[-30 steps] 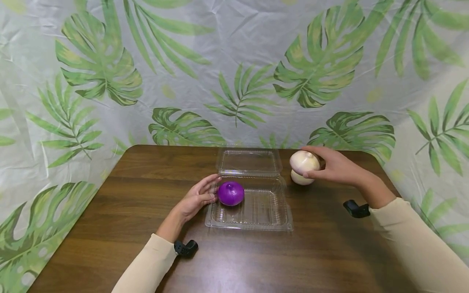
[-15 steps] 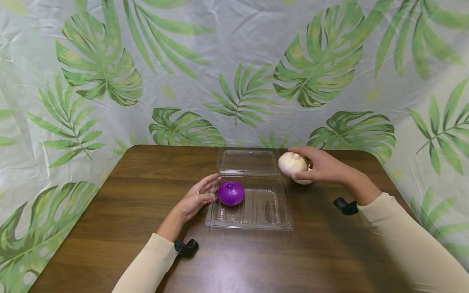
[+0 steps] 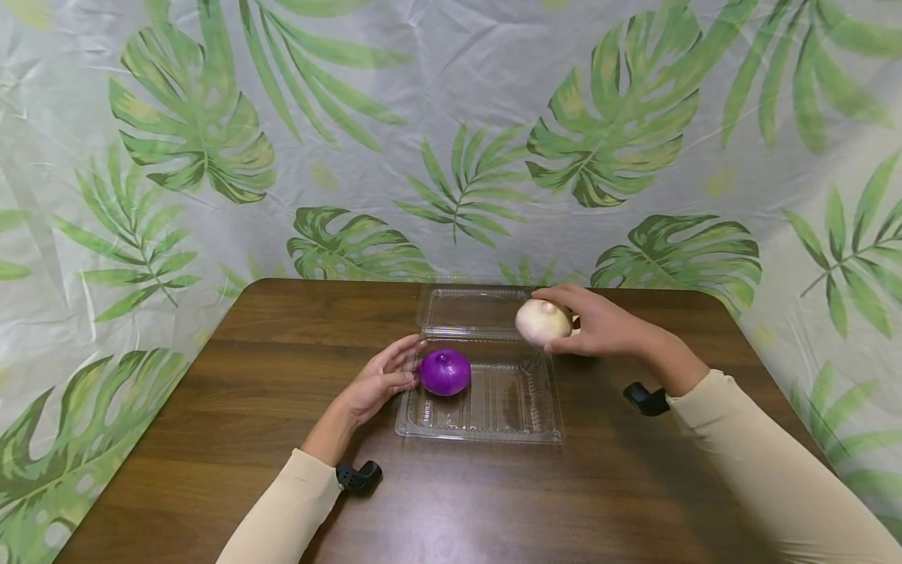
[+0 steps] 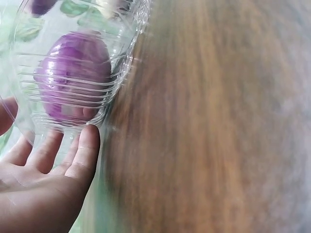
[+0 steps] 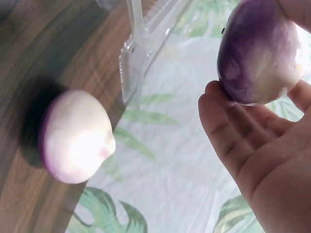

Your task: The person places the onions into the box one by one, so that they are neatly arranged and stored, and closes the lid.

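A purple onion (image 3: 445,372) sits at the left of the clear plastic clamshell container (image 3: 479,433), whose hinged lid (image 3: 479,313) lies back. My left hand (image 3: 373,384) rests at the container's left side, its fingers fairly straight. In the left wrist view, fingertips (image 4: 89,136) touch the outside of the ribbed wall, and the onion shows through it. Thumb and fingers of my right hand (image 3: 606,325) grip a white-and-purple turnip (image 3: 543,322) over the container's back right corner. A second turnip (image 5: 77,138) stands on the table, mostly hidden behind that hand in the head view.
The brown wooden table (image 3: 296,313) ends at the back against a leaf-patterned sheet (image 3: 465,102). Black wrist cameras sit on both wrists, the left camera (image 3: 359,478) low over the table.
My right hand has carried its turnip leftward from above the second turnip to the container's back right corner. The left hand, the onion and the container stay where they were.
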